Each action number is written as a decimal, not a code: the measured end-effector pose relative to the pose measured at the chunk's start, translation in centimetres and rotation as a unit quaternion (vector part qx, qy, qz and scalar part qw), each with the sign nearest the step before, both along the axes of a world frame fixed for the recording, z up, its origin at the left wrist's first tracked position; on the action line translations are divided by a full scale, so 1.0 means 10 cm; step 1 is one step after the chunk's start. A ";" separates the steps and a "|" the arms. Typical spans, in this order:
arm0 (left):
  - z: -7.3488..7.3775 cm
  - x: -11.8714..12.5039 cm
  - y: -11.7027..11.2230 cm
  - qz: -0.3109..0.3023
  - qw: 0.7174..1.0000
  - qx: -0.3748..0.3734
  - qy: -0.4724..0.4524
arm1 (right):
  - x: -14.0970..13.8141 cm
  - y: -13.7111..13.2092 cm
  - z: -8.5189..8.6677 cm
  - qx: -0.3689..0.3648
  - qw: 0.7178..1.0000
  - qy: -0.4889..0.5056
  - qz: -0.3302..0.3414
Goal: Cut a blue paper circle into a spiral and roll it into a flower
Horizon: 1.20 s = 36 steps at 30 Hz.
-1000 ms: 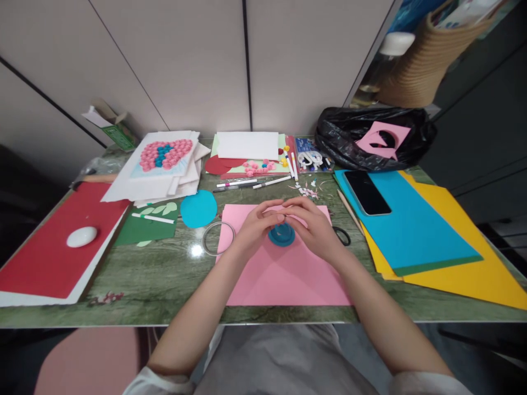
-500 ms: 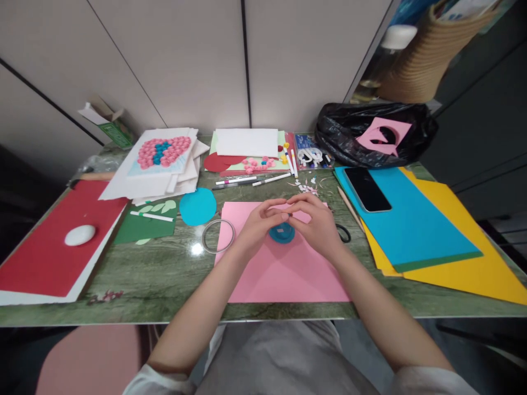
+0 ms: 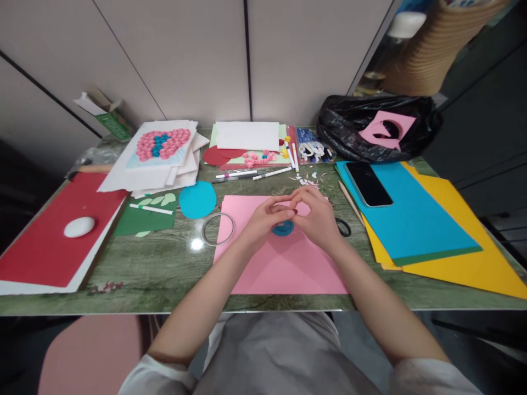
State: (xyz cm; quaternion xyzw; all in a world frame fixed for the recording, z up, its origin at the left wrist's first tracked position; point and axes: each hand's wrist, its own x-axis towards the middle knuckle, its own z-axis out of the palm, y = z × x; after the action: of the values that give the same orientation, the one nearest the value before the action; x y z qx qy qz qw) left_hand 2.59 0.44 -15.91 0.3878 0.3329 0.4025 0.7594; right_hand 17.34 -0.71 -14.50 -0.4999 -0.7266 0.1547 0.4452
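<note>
Both hands meet over the pink paper sheet (image 3: 284, 269) in the middle of the table. The fingertips of my left hand (image 3: 267, 216) and my right hand (image 3: 313, 215) are pinched together around a tiny dark reddish bit (image 3: 295, 211), too small to name. Just below the fingers, a flat round blue thing (image 3: 282, 229) rests on the pink sheet, partly covered by the hands. Left of the sheet, a grey ring (image 3: 203, 229) overlaps its edge. A black loop, perhaps a scissors handle (image 3: 344, 227), shows beside my right wrist.
Blue paper (image 3: 420, 219) with a phone (image 3: 369, 184) lies over yellow paper at right. A black bag (image 3: 341, 131) stands behind. At left are red paper (image 3: 45, 241) with a white oval (image 3: 79, 226), green paper and a blue paper circle (image 3: 197, 199). Pens (image 3: 272, 173) lie beyond.
My right hand's fingers have bent and arched more, and the fingertips have shifted slightly. The blue round thing is more covered now. The whole view has shifted slightly.
</note>
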 end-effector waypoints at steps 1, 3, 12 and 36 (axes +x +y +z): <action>0.00 0.01 0.00 0.002 1.000 -0.008 -0.003 | 0.00 0.01 -0.01 -0.001 1.000 0.001 0.001; -0.01 0.02 -0.01 0.010 1.000 -0.025 -0.008 | -0.01 0.02 -0.01 -0.007 1.000 0.005 0.004; 0.03 0.03 0.01 0.076 0.995 -0.053 -0.024 | -0.01 0.01 0.03 -0.026 0.999 0.021 0.005; 0.06 0.01 0.01 0.085 0.996 0.010 0.005 | -0.02 0.03 -0.06 -0.047 0.996 0.023 0.065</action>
State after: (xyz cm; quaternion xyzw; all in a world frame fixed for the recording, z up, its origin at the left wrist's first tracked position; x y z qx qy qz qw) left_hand 2.68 0.51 -15.30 0.3675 0.3644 0.4673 0.7168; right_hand 17.10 -0.42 -15.05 -0.4683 -0.7392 0.2290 0.4264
